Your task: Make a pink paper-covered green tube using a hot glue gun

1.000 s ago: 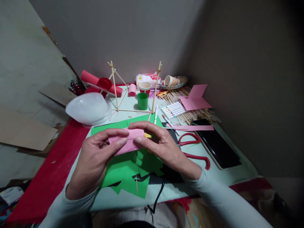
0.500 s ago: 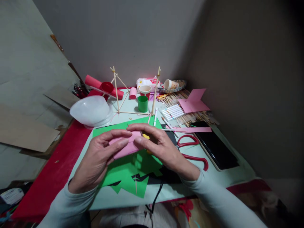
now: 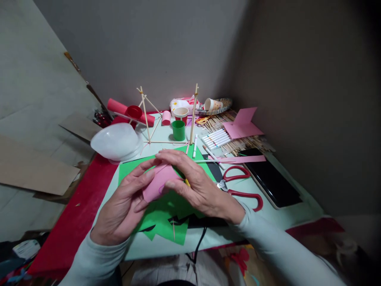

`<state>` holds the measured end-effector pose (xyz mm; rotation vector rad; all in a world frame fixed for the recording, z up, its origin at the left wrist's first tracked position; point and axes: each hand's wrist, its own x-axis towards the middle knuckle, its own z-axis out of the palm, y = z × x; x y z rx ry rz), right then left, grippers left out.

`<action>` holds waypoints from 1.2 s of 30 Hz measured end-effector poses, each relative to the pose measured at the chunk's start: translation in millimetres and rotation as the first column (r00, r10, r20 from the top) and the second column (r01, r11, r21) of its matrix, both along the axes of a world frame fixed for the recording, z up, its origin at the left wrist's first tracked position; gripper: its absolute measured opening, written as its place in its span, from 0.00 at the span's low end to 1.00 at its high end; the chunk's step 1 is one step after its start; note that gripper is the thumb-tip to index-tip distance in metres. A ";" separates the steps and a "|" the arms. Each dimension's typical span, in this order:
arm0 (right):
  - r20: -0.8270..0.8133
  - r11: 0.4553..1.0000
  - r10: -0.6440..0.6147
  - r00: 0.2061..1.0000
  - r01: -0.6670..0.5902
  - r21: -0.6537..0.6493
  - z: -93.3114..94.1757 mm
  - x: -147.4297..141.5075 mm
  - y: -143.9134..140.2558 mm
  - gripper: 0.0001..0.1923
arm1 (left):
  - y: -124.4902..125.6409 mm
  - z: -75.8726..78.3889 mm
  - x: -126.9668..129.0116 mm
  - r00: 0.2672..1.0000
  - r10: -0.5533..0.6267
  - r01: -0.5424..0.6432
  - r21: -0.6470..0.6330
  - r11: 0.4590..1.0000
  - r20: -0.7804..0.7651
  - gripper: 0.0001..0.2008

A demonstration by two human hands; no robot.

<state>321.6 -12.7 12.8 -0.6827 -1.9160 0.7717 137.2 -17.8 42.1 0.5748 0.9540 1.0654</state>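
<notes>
Since half a second ago both hands are drawing closer together, and the pink paper (image 3: 156, 186) that was lying flat and wide between them is now curling into a rounded, rolled shape. Left hand (image 3: 126, 206) is closing its fingers and thumb on the left side of that paper, thumb lying along its front. Right hand (image 3: 193, 184) is arching over the top and right side, fingertips pressing on the upper edge and thumb tucking against the lower edge, so both hands are gripping the same piece. It is being held just above the green paper cut-outs (image 3: 166, 218), near the front edge of the pale table (image 3: 279, 216).

Red scissors (image 3: 242, 186) are lying just right of the right hand, beside a dark tablet (image 3: 272, 178). Farther back a frame of wooden sticks (image 3: 169, 119) is standing upright, with a green cup (image 3: 178, 130) inside it and a white plastic bowl (image 3: 116, 142) sitting upside down to its left. A row of white markers (image 3: 216, 138) is lying near a folded pink sheet (image 3: 242, 124). Grey walls are closing in the corner behind, and red cloth is running along the table's left side.

Compared with before, the view is sitting slightly higher over the table
</notes>
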 end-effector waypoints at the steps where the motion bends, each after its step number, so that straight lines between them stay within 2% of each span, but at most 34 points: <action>1: -0.024 1.000 -0.007 1.000 0.007 0.010 -1.5 -1.1 0.9 0.22 | -1.7 -0.4 -1.0 1.000 -0.003 0.004 0.021 1.000 -0.009 0.20; 4: -0.066 0.999 -0.050 0.997 0.049 -0.015 -4.1 -1.8 2.7 0.20 | -7.3 -1.1 -4.1 0.998 -0.006 0.014 0.125 0.992 -0.059 0.15; 7: -0.086 0.992 -0.117 0.989 0.112 -0.061 -3.3 -0.7 2.5 0.19 | -11.8 -1.7 -5.2 0.993 0.004 0.021 0.214 0.977 -0.116 0.15; 13: -0.040 0.983 -0.172 0.984 0.170 -0.068 -0.7 -2.4 -2.4 0.17 | -14.4 -8.4 1.7 0.992 0.057 -0.026 0.265 0.964 -0.112 0.17; 19: 0.029 0.991 -0.123 0.992 0.125 -0.054 -4.1 -6.9 -7.2 0.20 | -13.7 -15.9 10.8 0.992 0.088 -0.058 0.295 0.954 -0.088 0.18; 21: 0.060 0.993 -0.113 0.992 0.115 -0.023 -3.5 -2.8 -6.1 0.24 | -11.8 -17.1 8.8 0.990 0.105 -0.075 0.288 0.955 -0.091 0.16; 26: 0.074 0.966 -0.180 0.981 0.162 0.202 -3.1 4.2 -1.0 0.30 | -4.8 -17.7 2.3 0.999 0.042 -0.039 0.165 0.986 -0.016 0.12; 29: 0.100 0.960 -0.122 0.987 0.092 0.265 -9.7 -4.0 -1.3 0.33 | -2.2 -18.8 5.0 0.999 0.035 -0.037 0.167 0.985 0.015 0.12; 33: 0.135 0.977 -0.079 0.988 0.050 0.208 -16.1 -12.4 -3.7 0.34 | -0.9 -21.0 9.2 0.998 0.056 -0.056 0.155 0.986 0.004 0.11; 36: 0.110 0.989 -0.061 0.992 0.045 0.139 -11.6 -9.0 -4.6 0.35 | -0.8 -21.3 8.2 0.999 0.035 -0.035 0.148 0.988 0.000 0.10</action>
